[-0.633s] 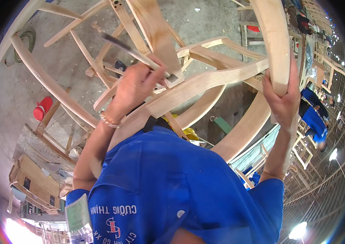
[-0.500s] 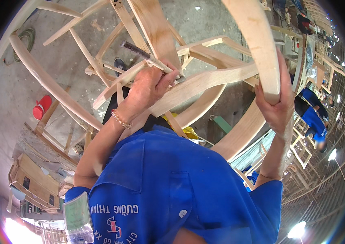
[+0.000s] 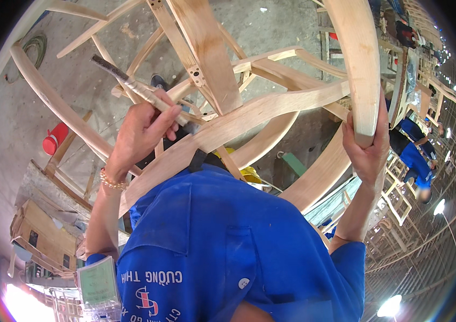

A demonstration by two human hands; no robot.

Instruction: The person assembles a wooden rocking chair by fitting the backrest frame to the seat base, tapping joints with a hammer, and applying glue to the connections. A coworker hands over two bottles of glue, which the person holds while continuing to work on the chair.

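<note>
My left hand [image 3: 143, 129] is closed around the pale wrapped handle of a thin tool with a dark, rough-looking upper end [image 3: 111, 68]. The tool's other end is a grey flat tip, just above a curved wooden rail [image 3: 276, 110]; I cannot tell whether they touch. On the right, my right hand [image 3: 366, 155] grips the lower end of a thick, curved pale wooden piece [image 3: 354, 48], thumb and fingers on opposite sides. That end meets the rail's right part. Behind the rail, a broad wooden board [image 3: 206, 48] stands beside a narrow strip with dark metal-lined holes [image 3: 196, 75].
Wooden chair-like frames [image 3: 59, 102] surround me. A red container [image 3: 55, 138] and a coiled hose [image 3: 33, 51] lie on the concrete floor at left. A green block [image 3: 294, 163] lies below the rail. Co-workers in blue [image 3: 415, 155] are at far right.
My left hand and the tool have moved left along the rail, baring the joint by the broad board. My right hand and the curved piece have shifted slightly right and nearer me.
</note>
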